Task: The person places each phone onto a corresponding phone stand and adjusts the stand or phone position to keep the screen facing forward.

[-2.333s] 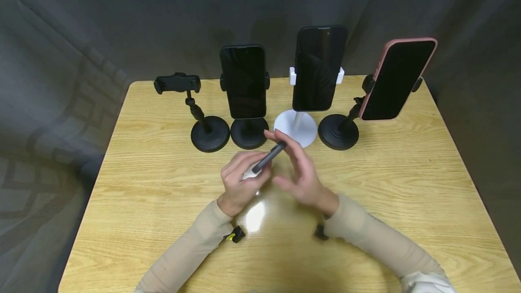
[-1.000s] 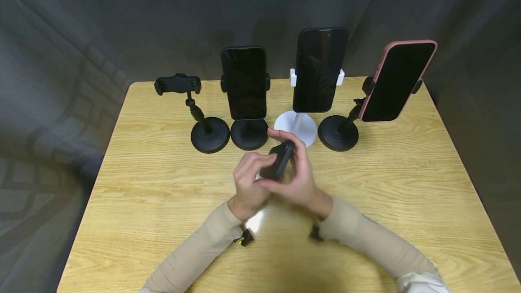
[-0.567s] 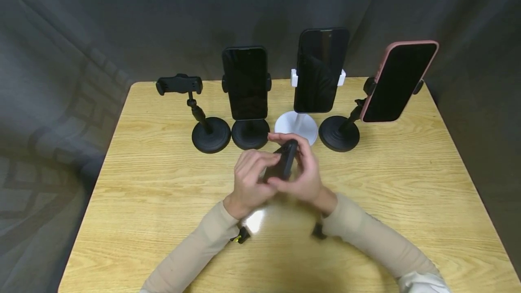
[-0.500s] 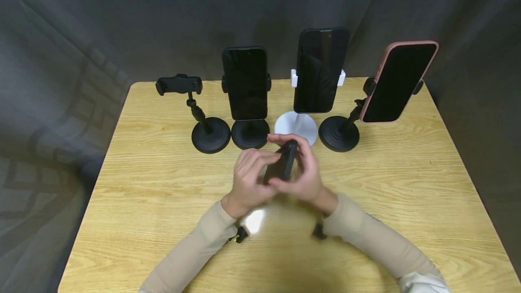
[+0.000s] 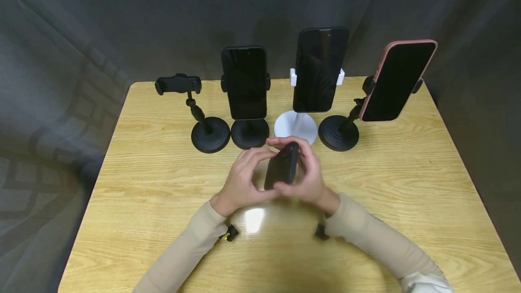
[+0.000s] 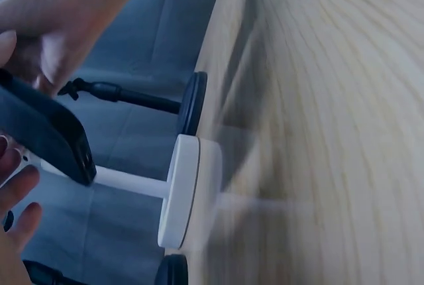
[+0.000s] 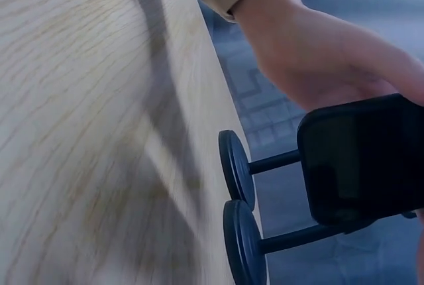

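A dark smartphone (image 5: 281,166) is held up tilted over the table, below the white stand's base. My right hand (image 5: 309,173) grips its right side, thumb in front and fingers round the far edge. My left hand (image 5: 240,180) holds its left side by the edges, thumb at the lower edge and fingertips at the upper one, with a gap between palm and phone. In the left wrist view, some left fingers (image 6: 25,222) stand spread apart from the phone's edge. The right wrist view shows the phone's dark flat face (image 7: 364,159) with the left thumb over its edge.
A row of phone stands runs along the back: an unloaded black stand (image 5: 179,84), a black one bearing a black phone (image 5: 246,82), a white-based one (image 5: 295,125) bearing another black phone (image 5: 319,71), and a black one bearing a pink-cased phone (image 5: 399,82). A dark curtain (image 5: 244,3) hangs behind.
The phone has turned from edge-on to showing its broad face, and shifted right. My right hand has taken hold of it; my left hand has moved from gripping the face to the edges.
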`<state>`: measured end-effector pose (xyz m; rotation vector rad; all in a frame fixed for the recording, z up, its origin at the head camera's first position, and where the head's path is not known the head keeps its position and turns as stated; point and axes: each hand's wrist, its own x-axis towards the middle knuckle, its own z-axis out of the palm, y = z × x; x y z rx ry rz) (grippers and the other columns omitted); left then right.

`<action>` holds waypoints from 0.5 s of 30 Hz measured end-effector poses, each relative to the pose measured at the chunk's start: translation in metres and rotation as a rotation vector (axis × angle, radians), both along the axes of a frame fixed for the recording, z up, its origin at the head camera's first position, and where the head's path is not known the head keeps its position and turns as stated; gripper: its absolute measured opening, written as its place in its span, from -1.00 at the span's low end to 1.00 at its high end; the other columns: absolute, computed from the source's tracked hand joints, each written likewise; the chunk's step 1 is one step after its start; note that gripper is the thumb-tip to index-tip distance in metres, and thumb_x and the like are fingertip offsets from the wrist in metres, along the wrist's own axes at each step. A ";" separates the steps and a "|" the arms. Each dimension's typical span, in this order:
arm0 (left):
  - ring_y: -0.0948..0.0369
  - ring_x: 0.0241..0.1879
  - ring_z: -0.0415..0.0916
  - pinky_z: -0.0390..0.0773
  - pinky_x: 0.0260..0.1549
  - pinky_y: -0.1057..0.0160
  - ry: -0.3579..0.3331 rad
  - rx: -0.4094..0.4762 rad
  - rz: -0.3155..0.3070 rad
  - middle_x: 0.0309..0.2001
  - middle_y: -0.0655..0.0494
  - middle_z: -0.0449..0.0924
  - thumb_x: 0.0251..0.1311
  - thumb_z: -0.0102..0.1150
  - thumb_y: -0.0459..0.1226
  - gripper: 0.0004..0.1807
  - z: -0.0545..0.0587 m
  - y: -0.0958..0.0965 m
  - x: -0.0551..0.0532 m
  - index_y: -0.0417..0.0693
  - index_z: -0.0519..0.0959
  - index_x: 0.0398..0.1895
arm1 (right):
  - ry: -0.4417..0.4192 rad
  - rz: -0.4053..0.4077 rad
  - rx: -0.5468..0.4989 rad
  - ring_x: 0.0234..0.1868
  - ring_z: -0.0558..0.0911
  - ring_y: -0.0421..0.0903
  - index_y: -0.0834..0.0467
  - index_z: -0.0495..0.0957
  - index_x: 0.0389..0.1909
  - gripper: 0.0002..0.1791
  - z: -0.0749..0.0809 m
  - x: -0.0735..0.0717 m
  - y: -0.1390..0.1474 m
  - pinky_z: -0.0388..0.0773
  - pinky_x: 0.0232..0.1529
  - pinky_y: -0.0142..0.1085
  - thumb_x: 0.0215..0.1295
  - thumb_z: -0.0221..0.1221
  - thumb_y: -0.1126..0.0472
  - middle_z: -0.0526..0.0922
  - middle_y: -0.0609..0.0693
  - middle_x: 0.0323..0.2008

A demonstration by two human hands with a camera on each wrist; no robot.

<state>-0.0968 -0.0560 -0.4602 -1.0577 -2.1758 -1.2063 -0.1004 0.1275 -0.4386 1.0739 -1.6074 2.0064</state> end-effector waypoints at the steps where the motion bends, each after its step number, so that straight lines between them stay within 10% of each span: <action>1: 0.05 0.14 0.57 0.53 0.25 0.11 -0.027 -0.007 -0.010 0.12 -0.08 0.63 -0.07 0.60 0.07 -0.17 0.000 -0.002 0.000 -0.26 0.55 0.18 | -0.001 0.016 -0.011 0.27 0.61 0.09 0.73 0.23 0.08 -0.06 0.000 0.000 0.001 0.51 0.37 -0.07 0.16 0.52 0.04 0.63 0.25 0.19; 15: 0.07 0.31 0.50 0.48 0.37 0.16 -0.189 -0.041 -0.168 0.28 -0.07 0.56 -0.30 0.77 -0.08 0.05 -0.003 -0.011 0.002 -0.23 0.46 0.35 | 0.035 0.137 -0.063 0.27 0.61 0.10 0.69 0.24 0.14 -0.11 0.006 0.003 0.003 0.51 0.38 -0.10 0.18 0.50 0.11 0.62 0.24 0.22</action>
